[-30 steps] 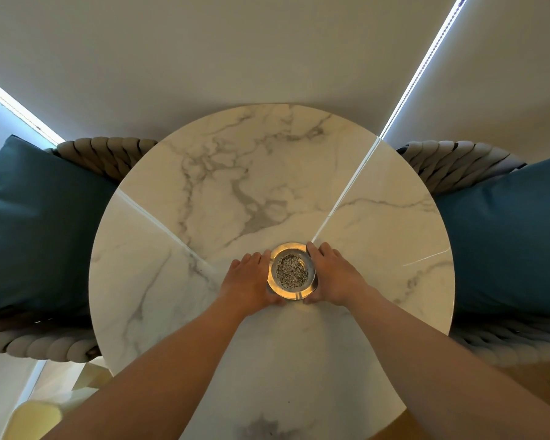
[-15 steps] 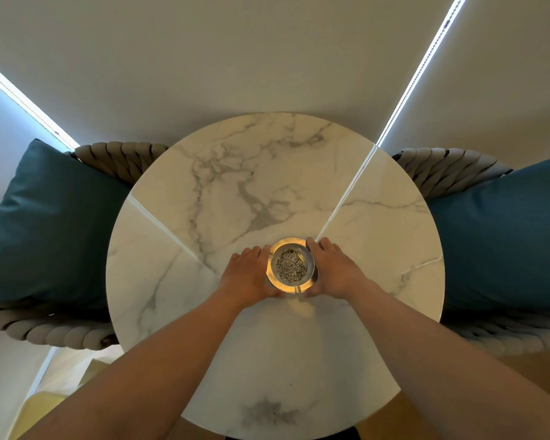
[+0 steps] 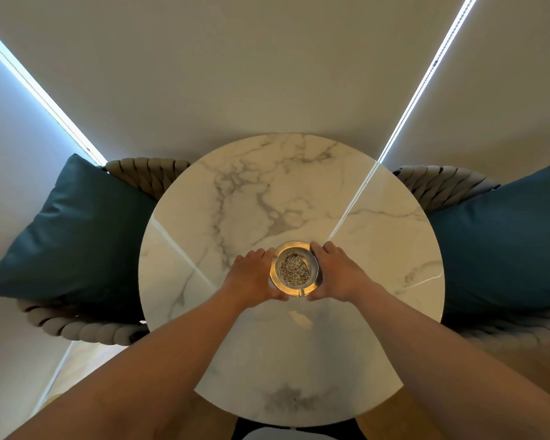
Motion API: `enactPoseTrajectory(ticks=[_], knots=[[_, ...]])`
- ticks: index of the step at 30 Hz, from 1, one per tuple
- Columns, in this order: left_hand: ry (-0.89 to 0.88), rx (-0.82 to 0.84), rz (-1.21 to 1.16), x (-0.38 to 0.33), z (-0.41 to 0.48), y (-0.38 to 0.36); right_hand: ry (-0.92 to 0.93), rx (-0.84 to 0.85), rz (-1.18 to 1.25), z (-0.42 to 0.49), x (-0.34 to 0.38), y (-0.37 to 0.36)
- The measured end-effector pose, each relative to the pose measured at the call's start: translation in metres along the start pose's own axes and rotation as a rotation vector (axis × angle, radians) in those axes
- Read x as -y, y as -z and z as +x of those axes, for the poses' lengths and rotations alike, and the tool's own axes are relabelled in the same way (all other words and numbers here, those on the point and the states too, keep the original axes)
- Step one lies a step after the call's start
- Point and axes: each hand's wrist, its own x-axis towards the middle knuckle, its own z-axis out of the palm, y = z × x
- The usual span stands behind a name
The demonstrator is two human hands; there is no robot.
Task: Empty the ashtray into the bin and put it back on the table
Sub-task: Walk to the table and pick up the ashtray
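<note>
Both hands clasp a round glass ashtray (image 3: pixel 294 268) from opposite sides. The left hand (image 3: pixel 251 276) presses against its 9 o'clock edge, fingers curled up toward 11 o'clock and thumb tucked under at 7 o'clock. The right hand (image 3: pixel 337 273) mirrors it at 3 o'clock, fingers reaching to 1 o'clock and thumb closing in at 5 o'clock. Each hand is closed narrowly around the rim, so the ashtray is held between the two palms.

The ashtray has a thick amber-tinted rim and a notch at its 6 o'clock edge. Its bowl holds a heap of grey-brown ash (image 3: pixel 295 268). It sits near the middle of the round marble table (image 3: pixel 242 201), slightly toward the 6 o'clock side; whether its base rests on the top or is just raised off it cannot be told from this view.

The table is white with grey veining, and bright strips of light reflect across it toward 10 and 1 o'clock. Both bare forearms stretch in from the 6 o'clock edge.

At the table's 9 o'clock stands a woven rope chair (image 3: pixel 86 328) carrying a teal cushion (image 3: pixel 67 233). At 3 o'clock a second rope chair (image 3: pixel 432 182) holds another teal cushion (image 3: pixel 502 249).
</note>
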Motion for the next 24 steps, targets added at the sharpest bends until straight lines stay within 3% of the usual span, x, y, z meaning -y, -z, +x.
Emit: enactPoseTrajectory(ticks=[12, 24], knots=[[0.025, -0.003, -0.025, 0.011, -0.051, 0.010, 0.053, -0.005, 0.083, -0.024, 0.031, -0.018], [0.194, -0.079, -0.069, -0.029, -0.139, -0.021, 0.256, 0.083, 0.077, -0.075, 0.033, -0.035]])
